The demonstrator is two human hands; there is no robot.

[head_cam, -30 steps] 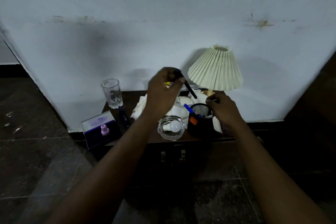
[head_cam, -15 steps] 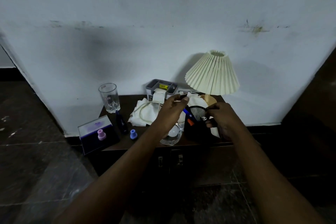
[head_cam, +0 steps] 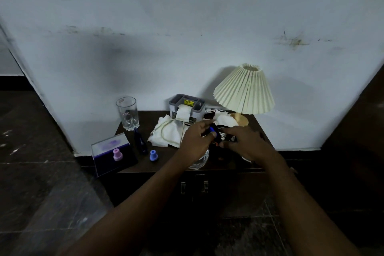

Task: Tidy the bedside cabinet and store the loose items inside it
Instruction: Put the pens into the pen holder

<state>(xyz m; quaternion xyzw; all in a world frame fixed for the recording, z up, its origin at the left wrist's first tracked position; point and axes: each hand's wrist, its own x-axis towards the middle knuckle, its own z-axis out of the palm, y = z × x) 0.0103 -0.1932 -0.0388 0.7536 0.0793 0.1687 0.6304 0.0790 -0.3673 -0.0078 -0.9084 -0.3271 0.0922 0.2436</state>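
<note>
Bedside cabinet (head_cam: 143, 119), seen from above. The left hand (head_cam: 195, 141) pinches a blue-capped pen (head_cam: 212, 130) at the mouth of the black mesh pen holder (head_cam: 224, 134). The right hand (head_cam: 243, 143) curls round the holder's rim (holder at right front, near the pleated lamp (head_cam: 244, 89)). A glass tumbler (head_cam: 127, 113) and tissues (head_cam: 168, 133) lie to the left.

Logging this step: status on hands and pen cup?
Left hand pinches blue-capped pen over black mesh pen cup. Right hand grips cup. Dark cabinet doors shut. Clear glass bowl beneath left hand.
</note>
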